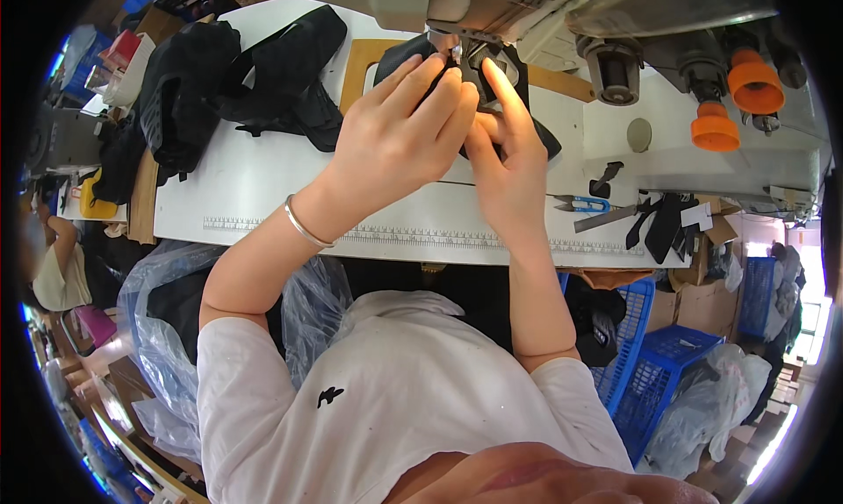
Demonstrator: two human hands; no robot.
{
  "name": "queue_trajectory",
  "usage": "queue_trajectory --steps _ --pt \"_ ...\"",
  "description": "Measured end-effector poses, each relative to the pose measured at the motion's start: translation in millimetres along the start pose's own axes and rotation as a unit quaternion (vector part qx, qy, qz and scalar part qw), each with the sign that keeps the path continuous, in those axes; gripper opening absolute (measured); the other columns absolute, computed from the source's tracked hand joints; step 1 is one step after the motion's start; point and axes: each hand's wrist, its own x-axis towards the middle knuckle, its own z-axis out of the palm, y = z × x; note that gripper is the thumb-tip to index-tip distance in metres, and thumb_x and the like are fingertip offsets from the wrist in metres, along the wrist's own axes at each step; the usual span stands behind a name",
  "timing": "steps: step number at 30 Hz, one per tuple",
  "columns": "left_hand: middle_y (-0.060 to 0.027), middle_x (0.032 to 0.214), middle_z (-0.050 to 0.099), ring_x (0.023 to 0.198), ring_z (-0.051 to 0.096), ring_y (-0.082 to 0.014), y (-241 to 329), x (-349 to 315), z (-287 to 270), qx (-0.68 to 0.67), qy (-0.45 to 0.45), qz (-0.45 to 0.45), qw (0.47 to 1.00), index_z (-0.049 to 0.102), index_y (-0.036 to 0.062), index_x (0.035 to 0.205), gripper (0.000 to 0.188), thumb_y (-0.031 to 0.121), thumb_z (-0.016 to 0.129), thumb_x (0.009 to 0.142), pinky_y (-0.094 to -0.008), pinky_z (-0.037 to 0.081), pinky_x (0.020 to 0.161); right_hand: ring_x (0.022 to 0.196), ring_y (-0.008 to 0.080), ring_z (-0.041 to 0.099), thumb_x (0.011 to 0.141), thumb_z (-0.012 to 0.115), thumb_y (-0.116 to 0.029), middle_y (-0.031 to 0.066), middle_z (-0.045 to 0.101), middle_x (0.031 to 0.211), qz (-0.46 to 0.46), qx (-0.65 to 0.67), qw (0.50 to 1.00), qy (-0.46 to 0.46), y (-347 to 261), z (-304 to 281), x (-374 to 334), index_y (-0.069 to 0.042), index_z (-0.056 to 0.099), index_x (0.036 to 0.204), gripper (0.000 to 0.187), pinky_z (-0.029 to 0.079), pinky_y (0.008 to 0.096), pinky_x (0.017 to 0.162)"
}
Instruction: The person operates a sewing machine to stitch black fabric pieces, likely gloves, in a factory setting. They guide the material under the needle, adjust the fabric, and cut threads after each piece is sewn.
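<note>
A black fabric piece (537, 135) lies beneath the head of a sewing machine (446, 43), its edges showing beyond my hands. My left hand (399, 122) is over it, fingers bent and close together, with the tips at the lit needle area. Beside it, my right hand (507, 144) stretches its index finger forward along the machine foot. The right thumb and other fingers close in on the fabric next to the left fingertips. Exactly what the fingertips pinch is mostly hidden behind the hands.
Black fabric parts (285, 69) are heaped on the white table (246, 183) at left. Blue-handled snips (587, 204) and black strips (667, 227) lie at right. Orange cups (716, 126) hang upper right. Blue crates (672, 363) and plastic bags (716, 399) stand lower right.
</note>
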Motion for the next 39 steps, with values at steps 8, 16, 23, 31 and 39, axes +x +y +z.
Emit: queue_trajectory --steps 8,16,23,31,39 --pt "-0.0067 0.104 0.072 0.109 0.072 -0.0278 11 -5 6 0.02 0.029 -0.055 0.998 0.076 0.0036 0.102 0.028 0.007 0.07 0.074 -0.0417 0.061 0.094 0.081 0.0118 0.071 0.096 0.068 -0.008 0.0111 0.078 0.091 0.032 -0.043 0.998 -0.03 -13 -23 4 -0.007 0.054 0.149 0.056 0.054 0.0266 0.078" --pt "-0.006 0.105 0.074 0.107 0.073 -0.0265 6 -3 4 -0.002 0.031 -0.053 0.998 0.077 0.0045 0.101 0.028 0.008 0.071 0.074 -0.0407 0.062 0.092 0.081 0.0042 0.065 0.09 0.073 -0.007 0.0096 0.08 0.091 0.09 0.005 0.995 -0.038 -15 -21 -1 -0.01 0.048 0.155 0.069 0.05 0.0224 0.079" --pt "-0.0068 0.106 0.074 0.108 0.072 -0.0276 8 0 1 0.004 0.014 -0.044 0.999 0.076 0.0036 0.102 0.028 0.01 0.074 0.075 -0.0421 0.062 0.092 0.077 0.0045 0.063 0.09 0.072 -0.006 0.0101 0.079 0.088 0.075 -0.004 0.997 -0.035 -15 -20 -2 -0.01 0.048 0.155 0.07 0.049 0.0232 0.077" --pt "-0.0091 0.12 0.067 0.123 0.061 -0.0338 35 1 1 0.045 -0.047 -0.123 0.99 0.07 0.0027 0.113 0.037 0.017 0.078 0.08 -0.0577 0.049 0.104 0.069 0.0224 0.072 0.095 0.062 -0.006 0.0164 0.072 0.078 0.017 -0.123 0.988 -0.09 -23 -38 9 -0.013 0.05 0.153 0.059 0.054 0.032 0.072" --pt "-0.0112 0.122 0.066 0.124 0.06 -0.0359 36 -3 4 0.044 -0.035 -0.121 0.991 0.07 0.0015 0.113 0.039 0.012 0.076 0.076 -0.0584 0.048 0.105 0.062 0.0286 0.067 0.096 0.06 -0.008 0.0169 0.064 0.069 0.011 -0.244 0.964 -0.11 -32 -44 18 -0.019 0.054 0.15 0.055 0.051 0.0397 0.064"
